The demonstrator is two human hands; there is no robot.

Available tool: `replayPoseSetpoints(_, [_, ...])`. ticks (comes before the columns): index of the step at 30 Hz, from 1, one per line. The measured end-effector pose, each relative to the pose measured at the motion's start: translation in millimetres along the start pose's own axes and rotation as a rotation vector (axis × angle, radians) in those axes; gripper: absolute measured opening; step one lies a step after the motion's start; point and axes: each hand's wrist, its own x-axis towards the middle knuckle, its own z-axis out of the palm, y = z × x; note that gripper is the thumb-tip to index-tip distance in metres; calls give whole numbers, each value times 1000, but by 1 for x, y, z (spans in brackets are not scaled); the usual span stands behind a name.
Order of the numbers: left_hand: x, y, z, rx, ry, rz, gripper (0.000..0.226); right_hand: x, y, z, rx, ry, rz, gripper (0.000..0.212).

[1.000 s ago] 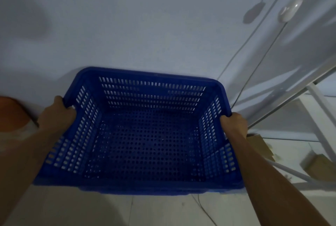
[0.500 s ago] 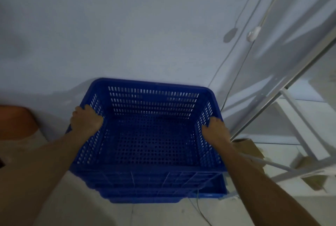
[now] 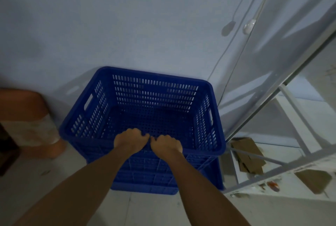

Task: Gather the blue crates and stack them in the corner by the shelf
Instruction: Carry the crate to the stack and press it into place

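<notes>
A blue perforated crate sits nested on another blue crate, whose lower wall shows beneath it. The stack stands on the floor against the pale wall, just left of the white metal shelf. My left hand and my right hand rest side by side on the middle of the top crate's near rim, fingers curled over its edge. The top crate is empty inside.
A brown and white pot-like object stands on the floor to the left of the crates. Cardboard pieces lie under the shelf at right. White cables hang down the wall behind the stack.
My hands have left the crate's two side walls and come together on its near rim. The top crate has settled lower onto the crate beneath, and my view has pulled back.
</notes>
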Motion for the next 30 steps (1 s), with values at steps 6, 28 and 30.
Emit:
replayPoseSetpoints(6, [3,8,13,12,47,70,55,-5,-1,-2,-2,61,20,57])
replayPoseSetpoints(28, [44,5,10,204,43,286,39,28,-4,-12,63,150,77,53])
replayPoseSetpoints(30, [35,3,12,189,40,260,41,20,-6,-9,44,121,79,52])
